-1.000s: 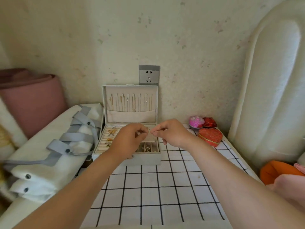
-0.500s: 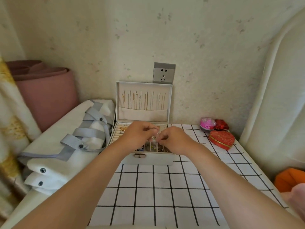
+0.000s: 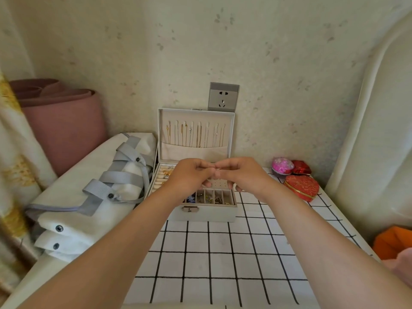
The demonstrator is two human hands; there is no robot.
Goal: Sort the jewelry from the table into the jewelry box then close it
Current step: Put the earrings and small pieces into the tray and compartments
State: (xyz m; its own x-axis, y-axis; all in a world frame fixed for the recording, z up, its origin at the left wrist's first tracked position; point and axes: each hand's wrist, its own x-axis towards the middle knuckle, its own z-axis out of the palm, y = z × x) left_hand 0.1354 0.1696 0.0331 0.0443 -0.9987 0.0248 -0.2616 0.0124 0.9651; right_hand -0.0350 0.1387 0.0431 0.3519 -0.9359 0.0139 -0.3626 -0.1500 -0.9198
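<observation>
Head | jewelry box [image 3: 205, 214] open | necklaces [image 3: 194, 136] in lid [image 3: 194, 152] | trinkets [image 3: 218, 199] in front slots [image 3: 227, 198]

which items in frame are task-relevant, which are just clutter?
Job: jewelry box, its raised lid with chains, left hand, right hand. Whatever the fingertips pinch is too small to see.
Lying about: red heart-shaped case, pink round case, wall socket, white strapped bag, pink roll.

One open jewelry box [image 3: 205, 214] stands mid-frame on one checked counter [image 3: 223, 264]. Two hands meet above it: one left hand [image 3: 189, 177], one right hand [image 3: 243, 175]. At centre right are three trinket boxes: one pink box [image 3: 282, 165], one small red box [image 3: 301, 167], one red heart-shaped box [image 3: 301, 188]. There is one wall socket [image 3: 223, 97] above. At left are one pink roll [image 3: 64, 130] and one white bag [image 3: 89, 197].
</observation>
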